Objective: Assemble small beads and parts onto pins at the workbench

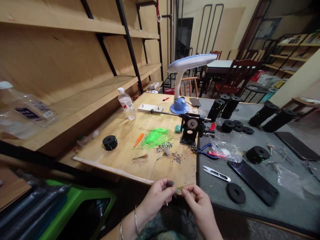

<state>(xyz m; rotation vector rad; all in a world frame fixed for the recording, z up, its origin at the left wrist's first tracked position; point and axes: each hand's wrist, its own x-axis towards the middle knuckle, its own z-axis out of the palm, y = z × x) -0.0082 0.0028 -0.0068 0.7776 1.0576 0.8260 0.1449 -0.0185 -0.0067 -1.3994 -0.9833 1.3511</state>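
Both of my hands meet close together over the table's front edge. My left hand is closed in a pinch, with a small grey tip showing at its fingers and a short white end below; I cannot name the piece. My right hand pinches too, thumb against forefinger, and what it holds is too small to make out. Beyond them lie small metal pieces, a pile of coloured beads and bright green strands. An orange-handled tool and a small brush rest nearby.
A black winding machine with a long rod stands mid-table, a blue-and-white lamp behind it. Thread snips, blue pliers, a phone and black spools lie on the grey mat. A water bottle stands left.
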